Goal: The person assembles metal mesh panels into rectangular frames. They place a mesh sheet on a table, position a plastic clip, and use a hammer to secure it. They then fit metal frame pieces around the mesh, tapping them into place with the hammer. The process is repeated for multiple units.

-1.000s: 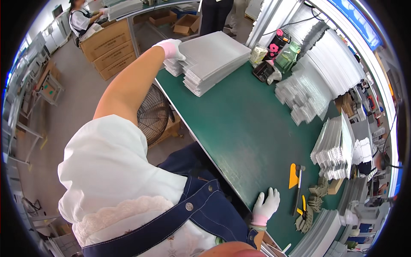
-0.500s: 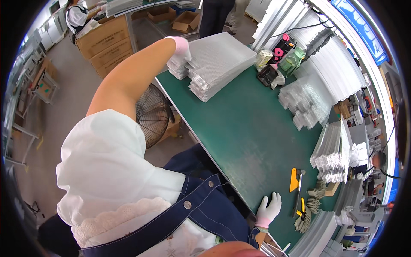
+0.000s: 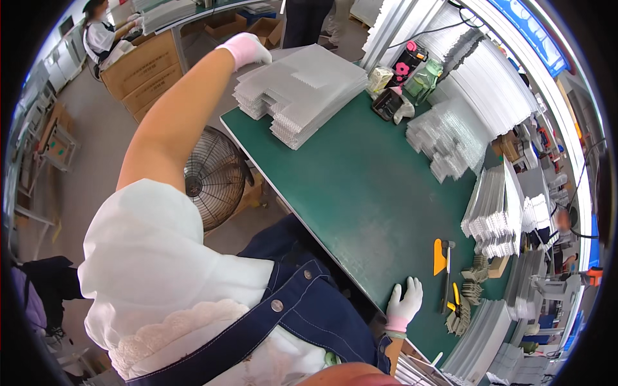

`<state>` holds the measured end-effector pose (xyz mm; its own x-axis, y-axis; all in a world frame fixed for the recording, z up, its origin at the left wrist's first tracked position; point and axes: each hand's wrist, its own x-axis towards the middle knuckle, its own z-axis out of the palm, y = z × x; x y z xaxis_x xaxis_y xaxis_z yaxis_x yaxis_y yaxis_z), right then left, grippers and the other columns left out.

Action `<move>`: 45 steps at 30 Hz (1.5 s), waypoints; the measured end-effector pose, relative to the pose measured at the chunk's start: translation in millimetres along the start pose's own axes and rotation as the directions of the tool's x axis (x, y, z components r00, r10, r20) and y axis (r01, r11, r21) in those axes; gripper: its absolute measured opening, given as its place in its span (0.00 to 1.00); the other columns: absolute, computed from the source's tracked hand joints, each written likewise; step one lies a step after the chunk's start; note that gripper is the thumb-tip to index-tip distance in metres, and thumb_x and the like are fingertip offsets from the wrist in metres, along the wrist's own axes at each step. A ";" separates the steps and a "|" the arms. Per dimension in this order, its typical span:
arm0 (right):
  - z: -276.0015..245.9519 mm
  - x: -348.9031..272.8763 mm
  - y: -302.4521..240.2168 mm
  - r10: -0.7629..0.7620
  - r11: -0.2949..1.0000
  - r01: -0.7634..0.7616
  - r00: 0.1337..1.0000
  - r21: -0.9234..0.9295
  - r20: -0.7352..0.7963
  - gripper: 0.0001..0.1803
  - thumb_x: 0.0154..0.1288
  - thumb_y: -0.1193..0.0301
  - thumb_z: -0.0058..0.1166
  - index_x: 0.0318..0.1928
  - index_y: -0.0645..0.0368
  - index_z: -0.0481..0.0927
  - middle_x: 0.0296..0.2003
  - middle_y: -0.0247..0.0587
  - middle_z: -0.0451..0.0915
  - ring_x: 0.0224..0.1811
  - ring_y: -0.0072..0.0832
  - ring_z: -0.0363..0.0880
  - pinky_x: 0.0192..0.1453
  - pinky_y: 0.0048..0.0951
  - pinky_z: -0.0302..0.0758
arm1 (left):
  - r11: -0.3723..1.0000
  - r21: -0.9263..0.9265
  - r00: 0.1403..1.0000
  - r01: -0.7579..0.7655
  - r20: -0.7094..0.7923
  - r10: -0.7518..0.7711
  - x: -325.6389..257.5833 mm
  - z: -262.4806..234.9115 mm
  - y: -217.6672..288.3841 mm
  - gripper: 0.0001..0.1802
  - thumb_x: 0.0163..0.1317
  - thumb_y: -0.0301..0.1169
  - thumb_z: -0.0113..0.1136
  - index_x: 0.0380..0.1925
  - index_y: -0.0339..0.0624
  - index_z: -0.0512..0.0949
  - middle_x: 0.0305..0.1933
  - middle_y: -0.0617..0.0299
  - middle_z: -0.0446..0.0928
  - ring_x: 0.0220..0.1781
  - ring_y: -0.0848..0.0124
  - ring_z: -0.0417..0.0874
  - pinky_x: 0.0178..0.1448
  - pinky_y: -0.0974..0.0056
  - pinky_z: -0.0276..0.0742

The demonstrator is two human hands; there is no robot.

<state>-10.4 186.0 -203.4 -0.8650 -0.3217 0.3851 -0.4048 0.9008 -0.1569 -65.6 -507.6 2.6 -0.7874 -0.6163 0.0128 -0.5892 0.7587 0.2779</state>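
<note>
My left arm stretches out to the far left of the green-topped table [image 3: 335,193]. My left hand [image 3: 248,50], in a white glove with a pink cuff, is at the far left edge of a stack of pale grey textured sheets [image 3: 322,90]. Its fingers are bunched and partly turned from view, so their grip cannot be made out. The sheets have notched, stepped edges. Near the front edge, my right hand [image 3: 403,305], gloved the same way, lies on the tabletop with fingers spread and nothing in it. An orange scraper [image 3: 440,256], a hammer [image 3: 447,276] and yellow-handled pliers [image 3: 456,297] lie just beyond it.
Bubble-wrap pieces [image 3: 450,138], a green bottle [image 3: 425,80] and a dark box [image 3: 387,103] stand at the back. Folded silvery sheets [image 3: 492,212] line the right side. A floor fan [image 3: 215,180] stands left of the table. Cartons [image 3: 145,71] and a seated person are farther off.
My left hand has moved left and away from the stack's top to its outer edge. The stack's left part looks more evenly covered. My right hand stays on the table; the whole view has shifted slightly.
</note>
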 end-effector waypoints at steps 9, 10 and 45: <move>-2.4 5.3 -4.3 0.394 0.787 -0.278 0.914 0.551 -0.101 0.22 0.68 0.74 0.52 0.60 0.69 0.74 0.59 0.54 0.76 0.64 0.46 0.73 0.71 0.41 0.66 | 0.565 -0.799 0.859 -0.207 0.128 0.495 -138.7 70.4 88.8 0.34 0.49 0.42 0.72 0.54 0.33 0.75 0.36 0.57 0.80 0.42 0.69 0.81 0.47 0.59 0.81; 0.5 8.6 -9.1 0.479 0.667 -0.223 0.860 0.711 -0.179 0.23 0.68 0.75 0.51 0.62 0.70 0.72 0.60 0.54 0.75 0.65 0.45 0.72 0.72 0.40 0.65 | 0.658 -0.588 0.819 -0.471 -0.014 0.573 -176.5 98.1 111.9 0.34 0.50 0.44 0.70 0.54 0.34 0.75 0.40 0.50 0.79 0.43 0.62 0.82 0.48 0.56 0.81; -70.2 449.5 81.1 0.450 -0.318 0.369 0.869 0.873 -0.203 0.22 0.68 0.65 0.62 0.58 0.58 0.72 0.42 0.35 0.78 0.44 0.27 0.75 0.58 0.38 0.75 | 0.541 0.020 0.521 -0.841 -0.241 0.819 76.0 207.8 420.0 0.23 0.72 0.44 0.40 0.51 0.41 0.78 0.52 0.51 0.79 0.51 0.51 0.80 0.60 0.53 0.73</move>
<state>-411.3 134.9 20.9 -0.8743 0.1853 0.4487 -0.4491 -0.6598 -0.6025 -410.5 -191.8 -79.3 -0.8493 0.2488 0.4657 0.3394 0.9329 0.1207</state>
